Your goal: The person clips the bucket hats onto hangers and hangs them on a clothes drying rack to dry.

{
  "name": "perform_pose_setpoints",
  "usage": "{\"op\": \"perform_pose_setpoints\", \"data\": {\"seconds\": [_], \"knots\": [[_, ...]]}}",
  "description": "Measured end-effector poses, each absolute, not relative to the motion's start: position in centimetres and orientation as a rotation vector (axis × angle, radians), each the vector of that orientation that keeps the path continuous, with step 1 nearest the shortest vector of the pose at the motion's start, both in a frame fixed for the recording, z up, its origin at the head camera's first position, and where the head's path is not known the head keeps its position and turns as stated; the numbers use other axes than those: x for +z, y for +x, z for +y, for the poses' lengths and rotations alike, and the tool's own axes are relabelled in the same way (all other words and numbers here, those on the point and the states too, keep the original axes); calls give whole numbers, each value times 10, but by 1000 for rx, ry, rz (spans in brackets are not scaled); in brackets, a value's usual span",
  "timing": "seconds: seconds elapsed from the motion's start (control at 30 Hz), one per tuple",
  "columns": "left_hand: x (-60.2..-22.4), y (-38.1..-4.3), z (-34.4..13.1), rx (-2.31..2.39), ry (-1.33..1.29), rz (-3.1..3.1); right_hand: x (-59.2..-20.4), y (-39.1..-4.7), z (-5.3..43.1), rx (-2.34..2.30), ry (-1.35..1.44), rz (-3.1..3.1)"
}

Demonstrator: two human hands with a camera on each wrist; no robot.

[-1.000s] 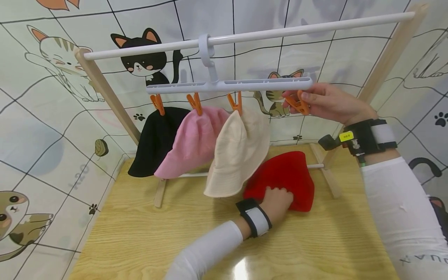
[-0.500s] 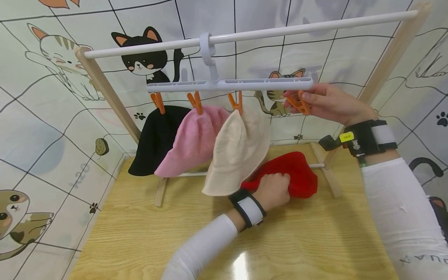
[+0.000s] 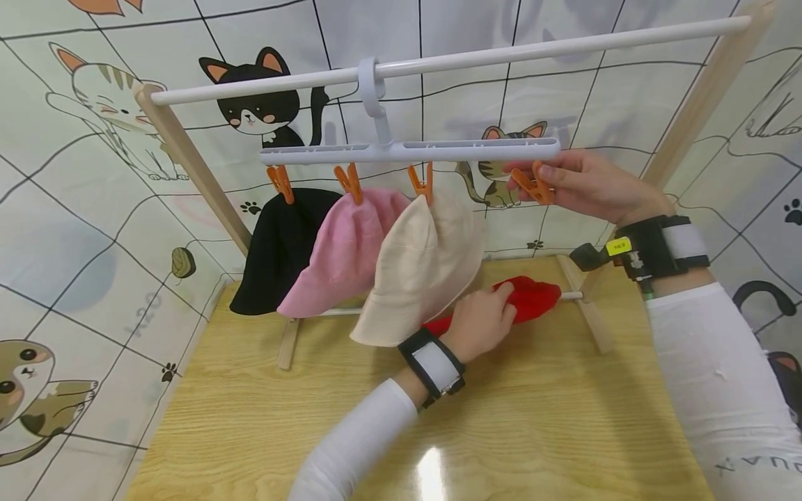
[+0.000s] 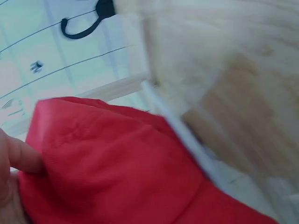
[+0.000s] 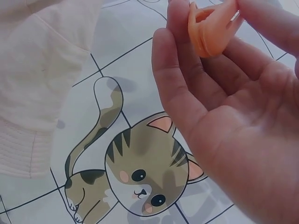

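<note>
My left hand (image 3: 481, 321) grips a red bucket hat (image 3: 532, 298) low behind the cream hat, just over the table; the hat looks folded and partly hidden by the hand. In the left wrist view the red hat (image 4: 107, 158) fills the lower part, with a finger on its left edge. Below the right end of a pale hanger (image 3: 476, 151), my right hand (image 3: 601, 182) pinches an orange clothespin (image 3: 532, 186). The right wrist view has the clothespin (image 5: 212, 32) between thumb and fingers. A cream hat (image 3: 416, 271), a pink hat (image 3: 347, 257) and a black hat (image 3: 272, 254) hang from orange clips.
The hanger hooks onto a white rod (image 3: 564, 54) between wooden posts (image 3: 194, 167). A lower white bar crosses behind the hats. Wooden feet (image 3: 288, 344) stand on the wood-grain table (image 3: 250, 424). Cat-print sheeting (image 3: 106, 229) covers the wall behind.
The left hand has moved up and slightly left, lifting and folding the red hat, so less of it shows. The cream hat's brim has shifted left. The right hand and clothespin stay nearly still.
</note>
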State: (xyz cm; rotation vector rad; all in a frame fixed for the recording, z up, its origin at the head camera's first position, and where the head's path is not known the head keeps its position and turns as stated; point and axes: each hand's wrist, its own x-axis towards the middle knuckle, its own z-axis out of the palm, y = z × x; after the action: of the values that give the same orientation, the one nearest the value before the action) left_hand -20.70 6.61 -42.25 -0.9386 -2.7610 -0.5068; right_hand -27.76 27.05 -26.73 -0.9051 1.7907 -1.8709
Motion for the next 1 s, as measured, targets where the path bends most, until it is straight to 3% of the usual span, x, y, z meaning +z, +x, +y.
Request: {"op": "perform_pose_setpoints", "data": {"seconds": [0.33,1.0], "knots": [[-386,-215,52,-865,-906,-2726,-271,-279,270,-1898,-911,1810],[-359,-219,41,-1490,-829,-2590,-272,-283,265,-1830,-1036,1825]]}}
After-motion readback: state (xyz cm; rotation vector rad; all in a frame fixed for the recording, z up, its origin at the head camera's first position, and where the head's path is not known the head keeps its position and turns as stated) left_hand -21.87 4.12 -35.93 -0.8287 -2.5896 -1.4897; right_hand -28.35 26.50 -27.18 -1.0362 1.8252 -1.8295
